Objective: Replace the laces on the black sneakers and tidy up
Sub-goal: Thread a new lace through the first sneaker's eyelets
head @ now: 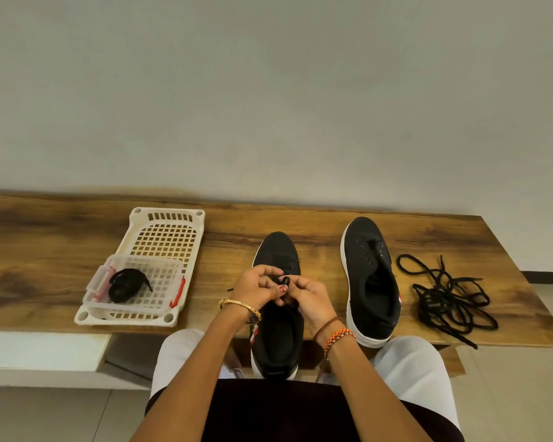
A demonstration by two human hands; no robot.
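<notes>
Pinching a thin black lace (284,280) with my left hand (256,287) and right hand (310,298), I work over the near black sneaker (280,250) on the brown wooden desk (45,250).

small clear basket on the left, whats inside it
A coiled bundle of black laces lies inside the small clear basket. Anything beneath the bundle is covered.

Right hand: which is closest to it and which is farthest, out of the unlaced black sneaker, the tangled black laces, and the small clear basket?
From the right hand, head view:
1. Unlaced black sneaker, just right of it.
2. Tangled black laces, farther right on the wooden table.
3. Small clear basket, far left, in the white tray.
</notes>
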